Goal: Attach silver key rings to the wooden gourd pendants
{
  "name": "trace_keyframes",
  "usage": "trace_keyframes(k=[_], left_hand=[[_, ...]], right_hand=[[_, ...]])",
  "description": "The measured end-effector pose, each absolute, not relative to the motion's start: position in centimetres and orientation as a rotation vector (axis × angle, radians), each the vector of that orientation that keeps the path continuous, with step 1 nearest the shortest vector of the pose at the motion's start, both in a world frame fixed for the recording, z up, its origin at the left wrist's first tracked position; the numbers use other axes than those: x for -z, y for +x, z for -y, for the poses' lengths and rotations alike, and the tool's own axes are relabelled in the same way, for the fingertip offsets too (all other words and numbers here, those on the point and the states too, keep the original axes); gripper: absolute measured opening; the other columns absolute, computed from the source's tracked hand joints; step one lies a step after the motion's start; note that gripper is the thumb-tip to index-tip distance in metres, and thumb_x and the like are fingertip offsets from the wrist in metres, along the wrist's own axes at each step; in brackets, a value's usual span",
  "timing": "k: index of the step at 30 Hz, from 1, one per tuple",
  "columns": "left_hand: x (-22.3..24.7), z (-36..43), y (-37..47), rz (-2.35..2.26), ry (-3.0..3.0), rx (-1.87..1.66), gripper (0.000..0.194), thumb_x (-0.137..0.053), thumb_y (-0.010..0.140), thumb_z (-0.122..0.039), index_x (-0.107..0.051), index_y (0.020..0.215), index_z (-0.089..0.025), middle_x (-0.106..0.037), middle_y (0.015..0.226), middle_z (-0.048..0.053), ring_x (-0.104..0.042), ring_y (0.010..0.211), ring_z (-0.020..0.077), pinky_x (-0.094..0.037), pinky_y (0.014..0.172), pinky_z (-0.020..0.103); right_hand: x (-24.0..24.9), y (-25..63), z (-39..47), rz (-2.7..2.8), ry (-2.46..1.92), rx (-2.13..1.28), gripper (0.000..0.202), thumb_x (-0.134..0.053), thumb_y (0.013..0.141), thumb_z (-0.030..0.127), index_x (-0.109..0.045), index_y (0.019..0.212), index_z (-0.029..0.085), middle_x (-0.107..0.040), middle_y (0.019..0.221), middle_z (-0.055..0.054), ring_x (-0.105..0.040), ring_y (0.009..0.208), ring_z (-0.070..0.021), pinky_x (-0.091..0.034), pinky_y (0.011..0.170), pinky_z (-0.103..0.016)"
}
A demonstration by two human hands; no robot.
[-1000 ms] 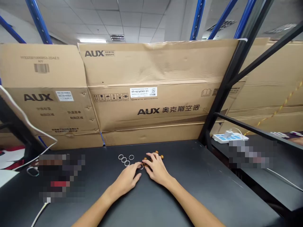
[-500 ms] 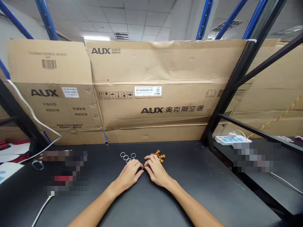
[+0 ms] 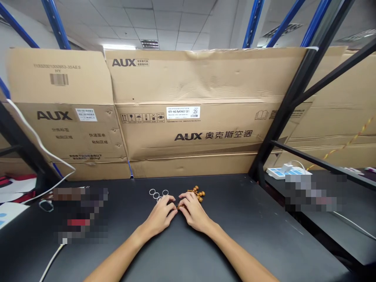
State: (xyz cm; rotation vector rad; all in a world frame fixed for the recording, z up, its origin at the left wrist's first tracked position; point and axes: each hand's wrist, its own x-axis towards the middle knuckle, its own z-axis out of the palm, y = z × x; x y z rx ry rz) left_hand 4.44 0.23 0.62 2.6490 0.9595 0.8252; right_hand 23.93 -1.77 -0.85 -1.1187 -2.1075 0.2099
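Note:
Both hands meet low over the middle of the black table. My left hand (image 3: 161, 213) has its fingertips bent in against a small brown piece (image 3: 178, 207). From the other side, my right hand (image 3: 192, 210) pinches the same piece; its exact shape is mostly hidden by the fingers. Just beyond my right hand lies a cluster of shiny golden-brown beads (image 3: 200, 194). Several thin silvery rings (image 3: 152, 192) lie flat beyond my left hand, one of them partly covered by its fingers.
Cardboard sheets (image 3: 188, 86) stand upright along the table's (image 3: 235, 235) back edge. Blurred items and a white cable (image 3: 51, 262) are at the left. A black rack post (image 3: 274, 113) rises at the right, with a power strip (image 3: 276, 172) beyond it.
The fingers of my left hand have shifted slightly and lifted a little around the small piece. My right hand, the beads and the rings look unmoved.

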Motion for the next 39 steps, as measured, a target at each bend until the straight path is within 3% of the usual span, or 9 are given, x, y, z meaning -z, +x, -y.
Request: trace_keyframes(k=[25,39], left_hand=[[-0.74,-0.49,4.1,-0.836,2.601,-0.773,0.016,-0.047,0.093,-0.022,-0.062,0.088,-0.022,-0.054,0.115,0.006,-0.052,0.105,0.0199,-0.042,0.095,0.037],[-0.41,-0.23,4.28,-0.878,2.646,-0.801,0.012,-0.049,0.091,-0.02,-0.059,0.085,-0.02,-0.054,0.115,0.007,-0.052,0.106,0.0212,-0.043,0.093,0.039]], right_hand=[[0.95,24.35,1.38,2.076,-1.181,-0.147,0.011,-0.048,0.088,0.016,-0.058,0.088,0.02,-0.055,0.111,-0.011,-0.045,0.111,-0.0256,-0.039,0.099,-0.049],[0.77,23.76,1.9,2.056,-1.054,-0.318,0.009,-0.048,0.089,0.016,-0.056,0.088,0.02,-0.056,0.109,-0.008,-0.047,0.109,-0.0216,-0.042,0.095,-0.041]])
